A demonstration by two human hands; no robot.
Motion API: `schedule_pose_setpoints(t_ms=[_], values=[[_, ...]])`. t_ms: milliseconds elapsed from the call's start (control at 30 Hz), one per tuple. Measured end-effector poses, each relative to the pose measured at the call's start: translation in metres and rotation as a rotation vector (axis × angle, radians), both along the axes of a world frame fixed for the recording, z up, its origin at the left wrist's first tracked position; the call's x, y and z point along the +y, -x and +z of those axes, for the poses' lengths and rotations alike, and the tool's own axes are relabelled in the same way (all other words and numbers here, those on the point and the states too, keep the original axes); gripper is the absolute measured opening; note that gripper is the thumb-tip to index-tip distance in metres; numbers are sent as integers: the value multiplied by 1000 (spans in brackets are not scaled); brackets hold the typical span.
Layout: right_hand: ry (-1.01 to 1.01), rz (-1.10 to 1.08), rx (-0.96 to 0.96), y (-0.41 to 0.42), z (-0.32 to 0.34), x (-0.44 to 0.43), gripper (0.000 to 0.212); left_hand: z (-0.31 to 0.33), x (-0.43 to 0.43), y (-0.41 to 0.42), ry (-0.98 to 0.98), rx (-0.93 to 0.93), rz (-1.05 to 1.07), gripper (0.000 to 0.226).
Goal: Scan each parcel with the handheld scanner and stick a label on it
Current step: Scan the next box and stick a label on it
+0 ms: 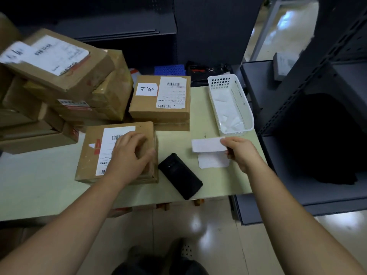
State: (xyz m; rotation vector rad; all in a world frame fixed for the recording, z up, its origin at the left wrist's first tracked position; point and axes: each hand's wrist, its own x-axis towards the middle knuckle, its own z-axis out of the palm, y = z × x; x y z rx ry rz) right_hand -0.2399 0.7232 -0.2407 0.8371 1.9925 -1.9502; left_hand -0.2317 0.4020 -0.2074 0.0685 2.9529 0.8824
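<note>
A brown cardboard parcel (pixel 89 155) with a white shipping label lies at the front of the pale green table (pixel 39 185). My left hand (pixel 129 155) rests flat on its top right part, fingers spread, holding it down. My right hand (pixel 240 151) pinches a blank white label (pixel 206 144) just above a white backing sheet (pixel 212 160) on the table. The black handheld scanner (pixel 180 175) lies face down between the parcel and the sheet, untouched. Behind it sits a second parcel (pixel 160 112) bearing a handwritten white sticker.
A heap of cardboard parcels (pixel 59 80) fills the table's left and back. A white plastic basket (pixel 244 108) with paper scraps stands at the right edge. Dark metal shelving (pixel 317 96) rises to the right, and the table's front edge is close to the scanner.
</note>
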Motion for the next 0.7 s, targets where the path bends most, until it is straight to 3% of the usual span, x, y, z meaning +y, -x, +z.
schedule_pose_setpoints(t_ms=[133, 267, 433, 700], values=[[117, 170, 158, 6, 53, -69, 8, 39, 5, -4, -187, 203, 63, 40], [108, 282, 236, 9, 84, -117, 8, 73, -2, -11, 51, 600, -159, 28], [261, 319, 179, 8, 105, -148, 8, 75, -17, -6, 119, 557, -167, 27], [521, 313, 164, 8, 131, -163, 14, 92, -18, 2, -174, 411, -84, 38]])
